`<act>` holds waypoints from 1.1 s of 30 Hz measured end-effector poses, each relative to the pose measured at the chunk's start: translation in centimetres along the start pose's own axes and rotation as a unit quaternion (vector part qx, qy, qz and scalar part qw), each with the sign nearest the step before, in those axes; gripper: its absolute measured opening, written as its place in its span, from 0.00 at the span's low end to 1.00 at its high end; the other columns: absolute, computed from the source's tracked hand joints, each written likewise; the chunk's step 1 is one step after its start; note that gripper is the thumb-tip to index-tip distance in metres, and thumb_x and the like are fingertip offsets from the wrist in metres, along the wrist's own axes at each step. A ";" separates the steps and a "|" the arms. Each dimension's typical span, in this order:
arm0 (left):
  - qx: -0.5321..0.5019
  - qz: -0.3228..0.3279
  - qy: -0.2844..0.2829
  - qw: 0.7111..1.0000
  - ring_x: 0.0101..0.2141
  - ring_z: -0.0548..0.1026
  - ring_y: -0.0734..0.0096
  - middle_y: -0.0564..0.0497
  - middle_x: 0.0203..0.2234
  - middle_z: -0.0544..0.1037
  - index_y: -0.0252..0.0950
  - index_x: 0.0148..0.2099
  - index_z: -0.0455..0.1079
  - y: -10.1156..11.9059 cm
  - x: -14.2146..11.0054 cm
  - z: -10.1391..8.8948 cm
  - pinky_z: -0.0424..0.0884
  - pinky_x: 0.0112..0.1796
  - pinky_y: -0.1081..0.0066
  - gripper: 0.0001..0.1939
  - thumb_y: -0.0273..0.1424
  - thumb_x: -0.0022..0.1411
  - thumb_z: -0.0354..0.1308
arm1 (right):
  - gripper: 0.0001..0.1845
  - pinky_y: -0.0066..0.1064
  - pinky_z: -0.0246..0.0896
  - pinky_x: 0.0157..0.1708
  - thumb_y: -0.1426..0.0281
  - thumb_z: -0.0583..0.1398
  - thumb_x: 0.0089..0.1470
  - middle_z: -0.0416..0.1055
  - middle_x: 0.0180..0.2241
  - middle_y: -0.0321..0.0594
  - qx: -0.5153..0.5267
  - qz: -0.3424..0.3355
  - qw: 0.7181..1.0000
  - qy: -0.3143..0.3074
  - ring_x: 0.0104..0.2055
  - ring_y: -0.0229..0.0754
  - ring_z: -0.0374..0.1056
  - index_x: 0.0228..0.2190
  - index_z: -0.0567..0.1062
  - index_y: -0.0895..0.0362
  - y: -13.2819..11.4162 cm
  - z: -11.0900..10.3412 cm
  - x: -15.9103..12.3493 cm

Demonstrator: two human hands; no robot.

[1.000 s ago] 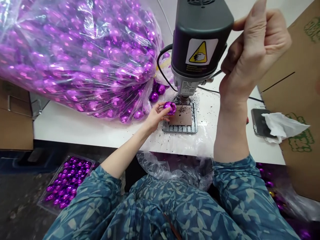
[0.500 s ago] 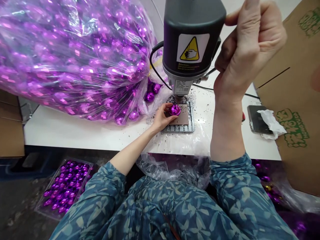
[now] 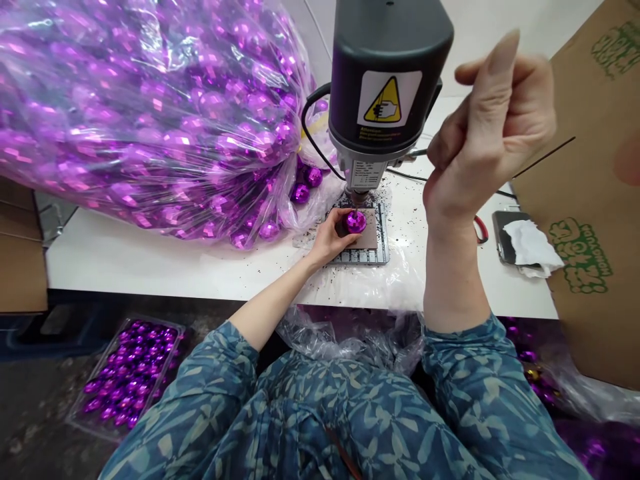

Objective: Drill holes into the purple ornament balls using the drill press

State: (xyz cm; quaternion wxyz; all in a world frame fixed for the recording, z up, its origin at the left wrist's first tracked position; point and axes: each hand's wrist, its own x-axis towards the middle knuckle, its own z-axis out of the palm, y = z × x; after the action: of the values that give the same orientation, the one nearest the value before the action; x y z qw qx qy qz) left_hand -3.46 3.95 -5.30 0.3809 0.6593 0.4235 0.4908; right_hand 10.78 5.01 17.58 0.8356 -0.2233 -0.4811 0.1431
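Observation:
A black-headed bench drill press [image 3: 393,53] stands in front of me. Below its chuck, a shiny purple faceted ball [image 3: 356,222] rests on a brown board [image 3: 369,239] over the slotted metal base [image 3: 383,257]. The fingers and thumb of my left hand [image 3: 333,237] pinch the ball from its left side. The drill's tip is at the top of the ball; whether it has entered cannot be made out. My right hand [image 3: 493,127] is raised in a closed fist at the drill's right, around its feed lever, whose grip is mostly hidden by the fingers.
A big clear bag of purple balls [image 3: 165,127] fills the left of the white table [image 3: 125,257]. Dark shavings surround the base. A phone with crumpled tissue [image 3: 533,247] lies at right, beside a cardboard box [image 3: 595,200]. A tray of balls [image 3: 133,373] sits low left.
My right fist has come down and slightly left. My left hand and the ball have shifted a little right, under the drill's tip.

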 end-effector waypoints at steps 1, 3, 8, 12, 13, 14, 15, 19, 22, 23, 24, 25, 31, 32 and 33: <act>0.001 0.000 0.001 1.000 0.56 0.81 0.53 0.42 0.55 0.82 0.37 0.59 0.68 0.1 0.0 0.0 0.77 0.59 0.54 0.32 0.36 0.58 0.76 | 0.30 0.26 0.33 0.13 0.41 0.62 0.51 0.62 0.21 0.27 -0.005 -0.001 1.000 0.004 0.14 0.21 0.47 0.26 0.71 0.57 -0.1 -0.2 -0.4; 0.000 0.002 0.000 1.000 0.56 0.81 0.53 0.41 0.55 0.81 0.37 0.60 0.67 0.2 -0.1 -0.1 0.77 0.59 0.54 0.32 0.36 0.58 0.76 | 0.32 0.25 0.35 0.14 0.39 0.61 0.53 0.67 0.24 0.28 -0.032 0.002 0.999 0.007 0.15 0.20 0.47 0.27 0.69 0.57 -0.1 -0.7 -1.2; 0.014 0.008 -0.008 1.000 0.57 0.80 0.52 0.40 0.56 0.80 0.38 0.60 0.67 0.4 -0.2 -0.2 0.77 0.59 0.54 0.32 0.40 0.60 0.75 | 0.31 0.24 0.34 0.17 0.40 0.61 0.59 0.60 0.22 0.26 -0.053 -0.015 0.998 0.017 0.15 0.20 0.43 0.29 0.68 0.56 0.5 -1.9 -2.9; 0.010 0.015 -0.007 1.000 0.56 0.81 0.52 0.40 0.56 0.80 0.38 0.60 0.67 0.4 -0.2 -0.2 0.77 0.58 0.54 0.33 0.43 0.61 0.75 | 0.27 0.24 0.34 0.17 0.45 0.61 0.63 0.63 0.25 0.28 -0.052 -0.056 0.997 0.015 0.16 0.19 0.45 0.29 0.68 0.56 1.0 -2.4 -3.6; 0.009 0.017 -0.006 1.000 0.56 0.81 0.52 0.40 0.56 0.80 0.38 0.60 0.67 0.4 -0.2 -0.2 0.78 0.58 0.54 0.33 0.44 0.61 0.75 | 0.26 0.24 0.35 0.17 0.47 0.61 0.64 0.64 0.25 0.27 -0.046 -0.067 0.997 0.012 0.16 0.19 0.45 0.29 0.68 0.56 1.1 -2.6 -3.7; 0.008 0.018 -0.004 1.000 0.56 0.81 0.52 0.40 0.56 0.80 0.38 0.60 0.67 0.3 -0.2 -0.2 0.78 0.58 0.54 0.33 0.44 0.61 0.75 | 0.25 0.24 0.36 0.17 0.48 0.61 0.64 0.64 0.25 0.27 -0.040 -0.080 0.996 0.009 0.16 0.19 0.44 0.29 0.68 0.56 1.3 -2.7 -3.7; 0.007 0.019 -0.004 1.000 0.56 0.81 0.51 0.39 0.56 0.80 0.38 0.60 0.67 0.3 -0.2 -0.1 0.78 0.58 0.54 0.33 0.45 0.61 0.75 | 0.25 0.24 0.37 0.17 0.48 0.60 0.65 0.63 0.25 0.27 -0.037 -0.091 0.995 0.007 0.15 0.19 0.43 0.29 0.67 0.56 1.5 -2.9 -3.8; -0.001 0.024 -0.008 1.000 0.57 0.81 0.50 0.39 0.56 0.80 0.38 0.60 0.66 0.2 -0.3 -0.1 0.78 0.58 0.52 0.32 0.44 0.62 0.74 | 0.25 0.24 0.37 0.17 0.48 0.58 0.67 0.53 0.19 0.25 -0.053 -0.102 0.993 0.003 0.14 0.21 0.40 0.29 0.67 0.55 2.0 -3.5 -4.1; -0.010 0.021 -0.010 1.000 0.58 0.80 0.49 0.38 0.57 0.79 0.38 0.61 0.66 0.2 -0.3 -0.1 0.77 0.59 0.51 0.33 0.45 0.62 0.74 | 0.24 0.25 0.37 0.18 0.48 0.59 0.66 0.46 0.18 0.26 -0.057 -0.099 0.993 -0.002 0.14 0.23 0.40 0.29 0.69 0.54 2.3 -3.8 -4.5; -0.010 0.019 -0.010 1.000 0.58 0.80 0.49 0.38 0.57 0.79 0.38 0.61 0.66 0.2 -0.3 -0.1 0.77 0.59 0.50 0.33 0.45 0.62 0.74 | 0.24 0.25 0.38 0.18 0.47 0.59 0.66 0.45 0.17 0.26 -0.063 -0.100 0.993 -0.002 0.14 0.23 0.40 0.29 0.69 0.54 2.4 -3.9 -4.7; -0.010 0.018 -0.011 1.000 0.58 0.80 0.49 0.38 0.57 0.79 0.38 0.61 0.66 0.2 -0.3 0.0 0.77 0.59 0.50 0.33 0.46 0.62 0.74 | 0.24 0.26 0.38 0.18 0.47 0.59 0.66 0.44 0.17 0.26 -0.064 -0.104 0.993 0.002 0.14 0.24 0.40 0.29 0.69 0.53 2.5 -4.0 -4.9; -0.010 0.017 -0.011 1.000 0.58 0.80 0.48 0.38 0.57 0.79 0.38 0.61 0.66 0.2 -0.3 0.0 0.76 0.60 0.50 0.33 0.46 0.62 0.74 | 0.23 0.27 0.38 0.19 0.47 0.58 0.66 0.42 0.17 0.26 -0.060 -0.109 0.992 0.007 0.14 0.25 0.39 0.30 0.70 0.52 2.7 -4.0 -5.0; -0.001 -0.002 -0.008 1.000 0.59 0.79 0.51 0.39 0.57 0.79 0.39 0.61 0.67 0.2 -0.2 0.1 0.75 0.60 0.52 0.34 0.46 0.61 0.75 | 0.17 0.26 0.39 0.20 0.53 0.57 0.67 0.40 0.16 0.26 0.003 -0.117 0.993 -0.003 0.14 0.27 0.36 0.32 0.72 0.50 4.1 -4.9 -5.7; 0.001 -0.002 -0.008 1.000 0.58 0.79 0.51 0.40 0.57 0.79 0.39 0.61 0.67 0.2 -0.2 0.1 0.75 0.60 0.53 0.34 0.46 0.61 0.75 | 0.16 0.26 0.40 0.20 0.52 0.57 0.67 0.41 0.16 0.26 0.010 -0.117 0.993 -0.006 0.14 0.26 0.36 0.32 0.73 0.49 4.3 -5.1 -5.8; 0.001 -0.001 -0.007 1.000 0.58 0.80 0.52 0.40 0.56 0.79 0.39 0.61 0.66 0.3 -0.3 0.1 0.75 0.60 0.53 0.34 0.46 0.61 0.75 | 0.17 0.26 0.41 0.20 0.52 0.58 0.66 0.42 0.16 0.25 0.016 -0.118 0.993 -0.009 0.14 0.26 0.36 0.32 0.73 0.49 4.4 -5.3 -6.0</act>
State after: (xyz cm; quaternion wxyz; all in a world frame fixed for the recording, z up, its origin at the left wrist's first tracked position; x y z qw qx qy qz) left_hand -3.38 3.60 -5.15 0.3834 0.6627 0.4217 0.4858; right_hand 12.30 4.81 8.51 0.8456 -0.1501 -0.5094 0.0536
